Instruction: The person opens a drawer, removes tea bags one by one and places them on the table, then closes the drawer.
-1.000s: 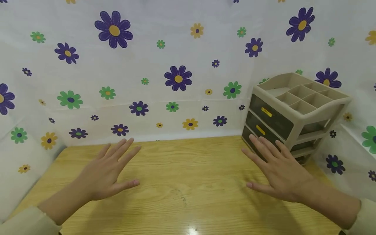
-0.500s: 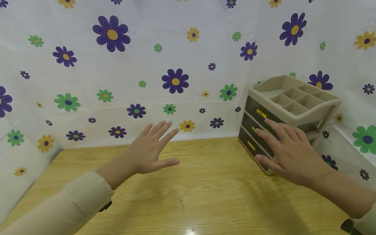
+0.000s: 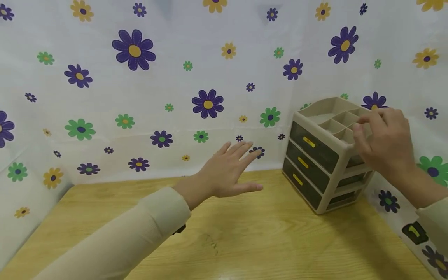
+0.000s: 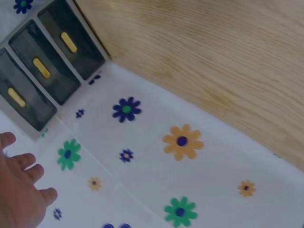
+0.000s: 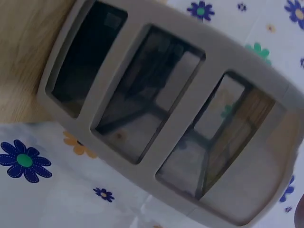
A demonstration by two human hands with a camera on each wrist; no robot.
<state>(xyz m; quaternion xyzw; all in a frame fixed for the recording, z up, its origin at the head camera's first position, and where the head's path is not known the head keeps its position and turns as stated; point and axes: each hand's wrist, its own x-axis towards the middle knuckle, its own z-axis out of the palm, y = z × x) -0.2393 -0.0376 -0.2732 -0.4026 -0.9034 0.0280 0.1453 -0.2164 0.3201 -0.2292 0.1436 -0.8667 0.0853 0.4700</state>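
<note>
A beige desktop organizer stands at the table's back right. It has three dark see-through drawers with yellow handles, all pushed in, under a divided top tray. My right hand is over the tray's near right side with fingers bent downward, hiding part of the compartments. Only a bit of a finger shows in the right wrist view, close beside the organizer's top end. My left hand hovers over the table left of the organizer, fingers straight and spread. The left wrist view shows its fingers with nothing in them.
A light wooden table lies below. White cloth with purple, green and yellow flowers hangs behind it and at both sides. The organizer stands close to the cloth on the right.
My right hand has risen from in front of the drawers to the organizer's top, its fingers now more bent. My left hand has moved right, toward the organizer, still spread.
</note>
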